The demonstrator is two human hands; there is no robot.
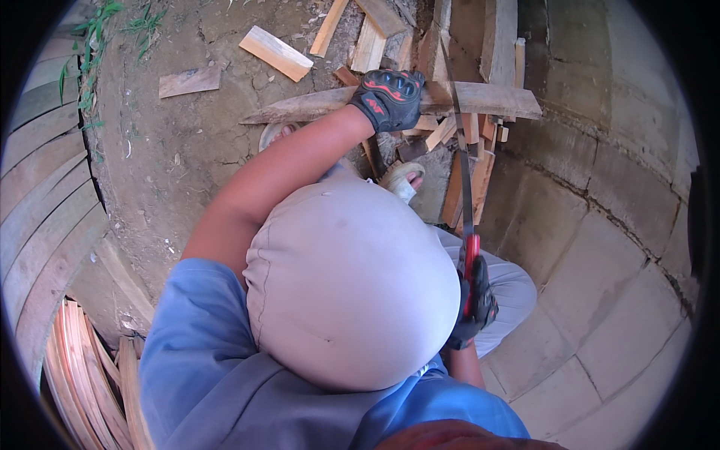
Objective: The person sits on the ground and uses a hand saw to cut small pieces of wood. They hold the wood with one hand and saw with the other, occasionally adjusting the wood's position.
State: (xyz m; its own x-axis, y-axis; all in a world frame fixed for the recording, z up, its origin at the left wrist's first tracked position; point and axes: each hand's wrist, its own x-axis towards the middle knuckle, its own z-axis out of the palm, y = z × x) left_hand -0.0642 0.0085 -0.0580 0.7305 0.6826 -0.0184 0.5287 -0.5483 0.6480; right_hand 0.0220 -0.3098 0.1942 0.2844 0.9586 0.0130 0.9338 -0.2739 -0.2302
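Observation:
My left hand (390,97), in a black and red glove, presses down on a long weathered wooden plank (487,97) lying across a pile of wood. My right hand (474,300), also gloved, grips the red handle of a hand saw (463,172). The saw's thin blade runs up from the handle and crosses the plank just to the right of my left hand. My raised knee in light trousers (352,285) hides much of the middle. A sandalled foot (401,180) rests below the plank.
Cut wood offcuts (276,52) lie scattered on the bare dirt (172,165) at the top. Thin wooden strips (82,367) are stacked at the lower left beside curved boards. Paved stone slabs (600,285) cover the right side.

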